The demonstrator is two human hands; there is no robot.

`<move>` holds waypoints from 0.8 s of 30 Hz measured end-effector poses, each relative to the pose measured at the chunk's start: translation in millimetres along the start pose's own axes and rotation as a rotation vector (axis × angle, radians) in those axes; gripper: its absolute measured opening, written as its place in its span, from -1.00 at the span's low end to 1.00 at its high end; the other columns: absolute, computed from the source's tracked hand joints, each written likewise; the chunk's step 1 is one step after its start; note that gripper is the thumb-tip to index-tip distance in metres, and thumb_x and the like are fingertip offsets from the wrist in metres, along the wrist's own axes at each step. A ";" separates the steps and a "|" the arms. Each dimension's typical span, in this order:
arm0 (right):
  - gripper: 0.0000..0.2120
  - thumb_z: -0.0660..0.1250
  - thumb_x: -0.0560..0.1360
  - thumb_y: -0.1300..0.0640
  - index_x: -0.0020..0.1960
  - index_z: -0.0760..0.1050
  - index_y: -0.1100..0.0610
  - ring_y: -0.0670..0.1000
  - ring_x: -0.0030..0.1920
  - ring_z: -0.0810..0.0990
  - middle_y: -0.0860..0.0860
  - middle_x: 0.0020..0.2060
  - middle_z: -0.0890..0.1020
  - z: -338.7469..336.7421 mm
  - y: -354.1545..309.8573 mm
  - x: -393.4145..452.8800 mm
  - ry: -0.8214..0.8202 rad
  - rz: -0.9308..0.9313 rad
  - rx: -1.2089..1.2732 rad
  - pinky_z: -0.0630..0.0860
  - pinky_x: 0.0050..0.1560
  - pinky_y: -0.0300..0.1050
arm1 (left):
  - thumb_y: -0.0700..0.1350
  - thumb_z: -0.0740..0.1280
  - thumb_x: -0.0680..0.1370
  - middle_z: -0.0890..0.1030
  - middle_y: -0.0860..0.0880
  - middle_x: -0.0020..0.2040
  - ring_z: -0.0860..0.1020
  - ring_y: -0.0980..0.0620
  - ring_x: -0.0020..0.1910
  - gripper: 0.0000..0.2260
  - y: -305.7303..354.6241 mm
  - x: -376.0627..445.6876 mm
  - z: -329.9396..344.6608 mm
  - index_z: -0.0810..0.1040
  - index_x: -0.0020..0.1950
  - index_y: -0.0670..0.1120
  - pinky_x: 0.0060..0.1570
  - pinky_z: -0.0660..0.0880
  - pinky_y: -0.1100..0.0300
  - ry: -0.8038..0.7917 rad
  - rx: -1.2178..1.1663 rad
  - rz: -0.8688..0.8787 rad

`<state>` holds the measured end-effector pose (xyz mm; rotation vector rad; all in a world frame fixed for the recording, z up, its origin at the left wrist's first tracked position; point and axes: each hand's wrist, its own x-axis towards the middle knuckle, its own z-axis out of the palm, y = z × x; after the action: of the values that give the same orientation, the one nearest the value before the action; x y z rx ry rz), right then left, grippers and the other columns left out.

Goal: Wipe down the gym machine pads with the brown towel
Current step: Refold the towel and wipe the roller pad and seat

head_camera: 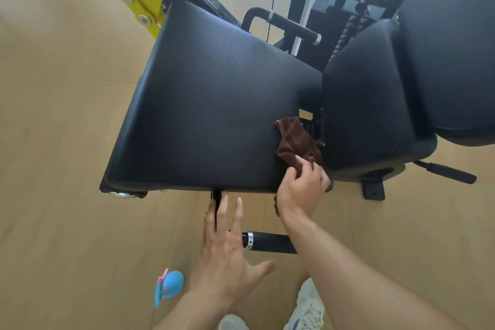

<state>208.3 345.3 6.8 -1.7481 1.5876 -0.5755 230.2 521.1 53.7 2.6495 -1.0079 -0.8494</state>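
One crumpled brown towel [297, 142] lies bunched on the black ribbed pad [209, 115].

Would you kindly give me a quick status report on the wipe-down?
Right hand gripping brown towel at near right corner of large pad. Left hand open, empty, hovering below pad edge. Nothing in the way.

Tan, perhaps wooden, floor [67, 115]

The towel [297, 142] is lying on the right near corner of the large pad [209, 104], under the right hand [302, 190]. A second pad [375, 96] is sitting just right of it, and the left hand [225, 252] is hovering before the large pad's near edge, over the floor [67, 142].
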 end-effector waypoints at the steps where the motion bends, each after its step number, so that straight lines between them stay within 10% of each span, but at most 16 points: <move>1: -0.73 0.23 0.61 0.13 0.23 0.60 0.05 0.08 0.39 0.37 0.00 0.26 0.60 4.3 -10.7 -3.1 0.015 -0.022 0.038 0.37 0.44 0.11 | 0.58 0.24 0.31 -0.52 0.12 0.54 -0.45 -0.04 0.56 0.19 -0.9 -0.1 0.1 -0.58 0.48 0.12 0.61 -0.02 -0.11 -0.013 0.002 0.002; 11: -0.49 0.23 0.59 0.23 0.52 0.40 0.00 0.12 0.56 0.25 -0.04 0.52 0.41 -4.8 -46.4 -15.9 -0.487 -0.953 -0.380 0.29 0.48 0.09 | 0.46 0.39 0.31 -0.49 0.08 0.57 -0.45 -0.02 0.57 0.26 4.5 -0.1 -9.2 -0.48 0.56 0.03 0.62 -0.04 -0.01 -0.050 0.051 -0.027; 18: -0.35 0.08 0.64 0.37 0.66 -0.03 0.12 0.16 0.64 -0.03 0.04 0.66 -0.08 -52.0 12.9 42.3 -0.511 -0.411 -0.964 0.39 0.41 -0.01 | 0.46 0.35 0.38 -0.53 0.07 0.55 -0.53 -0.03 0.52 0.22 7.7 -0.7 -16.8 -0.51 0.54 -0.02 0.61 -0.10 -0.12 -0.161 0.050 -0.047; 24: -0.42 0.14 0.62 0.36 0.61 0.17 0.11 0.20 0.51 0.28 0.07 0.59 0.20 -62.5 -8.9 13.4 -0.589 -0.159 -0.836 0.41 0.42 0.05 | 0.44 0.30 0.43 -0.60 0.22 0.46 -0.53 0.09 0.50 0.07 7.9 -40.9 -20.5 -0.51 0.48 0.16 0.57 -0.01 -0.07 -0.237 -0.154 -0.029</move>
<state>170.9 319.9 53.0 -2.3461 1.3260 0.6047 212.8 541.3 91.7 2.4827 -0.9142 -1.2186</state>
